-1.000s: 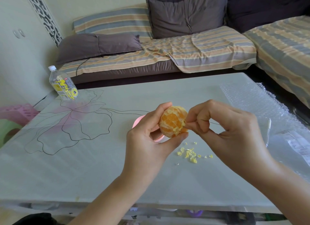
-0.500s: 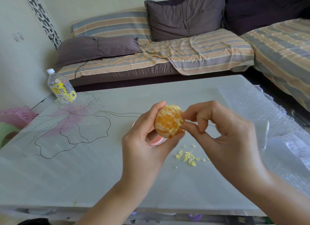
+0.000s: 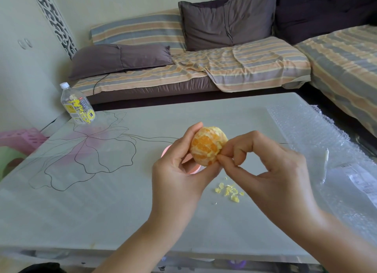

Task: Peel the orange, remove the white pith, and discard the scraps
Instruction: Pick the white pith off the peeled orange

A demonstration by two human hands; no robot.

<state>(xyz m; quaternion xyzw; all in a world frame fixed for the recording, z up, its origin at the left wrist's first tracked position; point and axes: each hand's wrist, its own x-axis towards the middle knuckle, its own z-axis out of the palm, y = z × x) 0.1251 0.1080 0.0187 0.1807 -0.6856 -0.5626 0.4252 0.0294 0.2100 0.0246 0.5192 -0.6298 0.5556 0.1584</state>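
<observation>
Since a second ago, our right hand (image 3: 265, 166) has slid from the side of the orange (image 3: 208, 145) down to its lower right edge, and the fruit sits a little higher in our grasp. Our left hand (image 3: 179, 170) holds the peeled orange above the table (image 3: 81, 211), with the forefinger curled over the top and the thumb beneath. The thumb and forefinger of our right hand are pressed together against the fruit, seemingly nipping a shred of white pith (image 3: 219, 134), though the shred itself is too small to make out.

We judge the main risk to be a nail biting through the thin membrane, which would tear a segment and let juice run. Squeezing harder with the left hand to steady the fruit could burst it the same way. Pulling the shred too fast would likely snap it short and leave patches behind.

A small heap of scraps (image 3: 230, 191) lies on the table just below our right hand. More dropped bits could scatter toward the bubble wrap (image 3: 326, 140), which would make them harder to gather for discarding.
</observation>
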